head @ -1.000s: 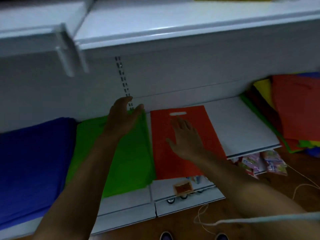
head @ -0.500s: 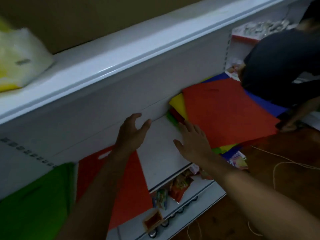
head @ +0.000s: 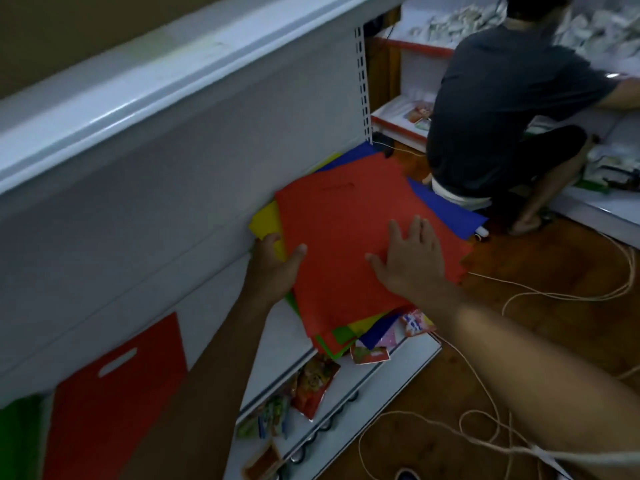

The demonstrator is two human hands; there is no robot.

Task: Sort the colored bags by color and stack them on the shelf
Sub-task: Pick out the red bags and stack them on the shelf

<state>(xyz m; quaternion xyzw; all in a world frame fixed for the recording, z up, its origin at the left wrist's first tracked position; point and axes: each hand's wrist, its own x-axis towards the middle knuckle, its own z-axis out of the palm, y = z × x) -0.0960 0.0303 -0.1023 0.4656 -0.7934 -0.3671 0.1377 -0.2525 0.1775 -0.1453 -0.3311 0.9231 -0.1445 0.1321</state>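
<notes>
A mixed pile of flat bags lies on the white shelf (head: 277,344), with a red bag (head: 346,230) on top and yellow (head: 265,220), blue (head: 446,209) and green (head: 341,336) ones sticking out beneath. My left hand (head: 277,263) grips the red bag's left edge, thumb on top. My right hand (head: 410,258) rests flat on the red bag with fingers spread. Further left on the same shelf lies a single red bag (head: 107,410) with a handle slot, beside a green bag (head: 15,438) at the frame edge.
Another person (head: 498,109) in a dark shirt crouches at the right, by another shelf. Snack packets (head: 311,382) sit on the lower shelf below the pile. White cord (head: 554,292) loops across the wooden floor. An upper shelf edge (head: 145,88) overhangs.
My view has swung right from the sorted stacks to the mixed pile. Both hands have moved off the single red bag onto the pile's top red bag.
</notes>
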